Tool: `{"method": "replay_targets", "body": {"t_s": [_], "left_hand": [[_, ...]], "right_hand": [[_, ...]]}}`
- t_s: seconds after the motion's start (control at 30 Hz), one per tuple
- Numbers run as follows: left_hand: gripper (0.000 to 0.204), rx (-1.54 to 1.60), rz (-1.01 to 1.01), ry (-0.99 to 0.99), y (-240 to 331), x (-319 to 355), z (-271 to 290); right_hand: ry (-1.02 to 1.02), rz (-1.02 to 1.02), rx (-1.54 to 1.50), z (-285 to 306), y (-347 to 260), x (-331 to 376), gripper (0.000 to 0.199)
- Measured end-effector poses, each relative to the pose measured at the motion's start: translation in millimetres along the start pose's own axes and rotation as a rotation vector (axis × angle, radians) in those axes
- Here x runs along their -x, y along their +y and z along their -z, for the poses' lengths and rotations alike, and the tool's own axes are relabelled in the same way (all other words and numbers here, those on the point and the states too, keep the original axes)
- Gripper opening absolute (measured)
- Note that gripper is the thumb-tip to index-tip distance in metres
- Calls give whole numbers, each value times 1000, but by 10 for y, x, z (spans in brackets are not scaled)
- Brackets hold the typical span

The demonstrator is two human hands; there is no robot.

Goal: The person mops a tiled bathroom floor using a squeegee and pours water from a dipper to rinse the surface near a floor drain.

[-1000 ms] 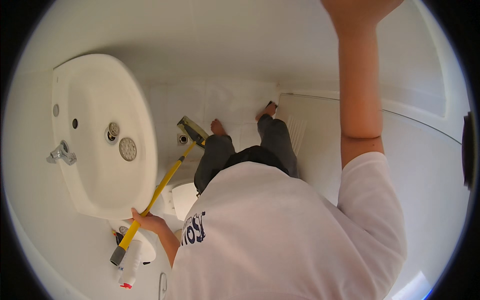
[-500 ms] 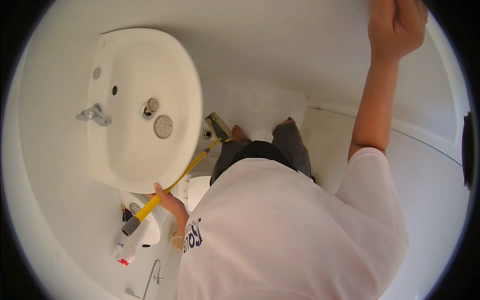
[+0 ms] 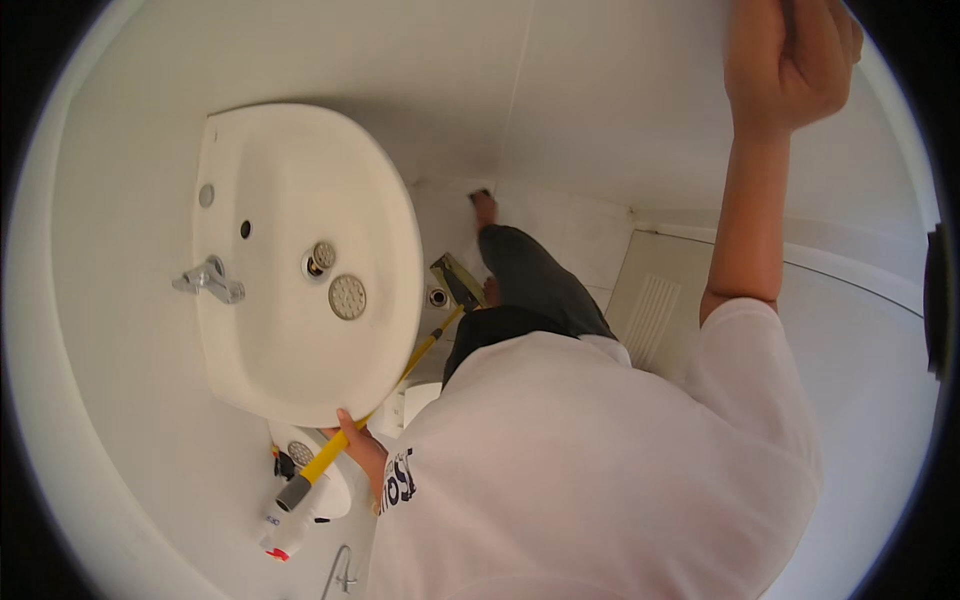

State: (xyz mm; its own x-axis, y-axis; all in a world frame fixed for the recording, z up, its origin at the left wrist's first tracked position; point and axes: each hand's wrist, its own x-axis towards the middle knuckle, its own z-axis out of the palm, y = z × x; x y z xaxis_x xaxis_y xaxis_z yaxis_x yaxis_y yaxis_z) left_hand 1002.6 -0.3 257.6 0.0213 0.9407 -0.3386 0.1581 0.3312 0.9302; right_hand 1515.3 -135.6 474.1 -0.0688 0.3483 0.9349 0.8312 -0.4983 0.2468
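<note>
My left hand (image 3: 360,450) is closed around the upper part of a floor squeegee's yellow pole (image 3: 330,455), its thumb close to the sink's front rim. The pole slants from its grey end cap down past the sink (image 3: 290,360) to a flat, dark and olive squeegee head (image 3: 458,282) on the floor near my foot. My right hand (image 3: 788,75) is raised at the upper right, near the wall, with curled fingers. Its fingertips and whatever lies in them are hidden or cut off by the picture's edge.
The sink has a chrome tap (image 3: 210,280) and a loose round strainer (image 3: 348,297) in its basin. Below it, a shelf (image 3: 335,490) stands near a white bottle with a red cap (image 3: 280,540). A floor drain (image 3: 437,297) and a vented door panel (image 3: 640,300) are nearby.
One of my legs has stepped forward, toward the far wall. The sink and squeegee appear lower and farther right as the view shifts. My left hand keeps its hold; my right stays raised.
</note>
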Motion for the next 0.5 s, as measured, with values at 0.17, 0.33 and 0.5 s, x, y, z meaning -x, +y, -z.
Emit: {"method": "replay_targets", "body": {"t_s": [0.17, 0.33, 0.5], "left_hand": [[63, -1, 49, 43, 70, -16, -85], [63, -27, 135, 99, 126, 25, -111], [63, 23, 23, 27, 62, -25, 20]], "right_hand": [[-24, -13, -30, 23, 4, -16, 16], [-9, 69, 12, 1, 64, -6, 15], [50, 90, -74, -26, 93, -4, 13]]}}
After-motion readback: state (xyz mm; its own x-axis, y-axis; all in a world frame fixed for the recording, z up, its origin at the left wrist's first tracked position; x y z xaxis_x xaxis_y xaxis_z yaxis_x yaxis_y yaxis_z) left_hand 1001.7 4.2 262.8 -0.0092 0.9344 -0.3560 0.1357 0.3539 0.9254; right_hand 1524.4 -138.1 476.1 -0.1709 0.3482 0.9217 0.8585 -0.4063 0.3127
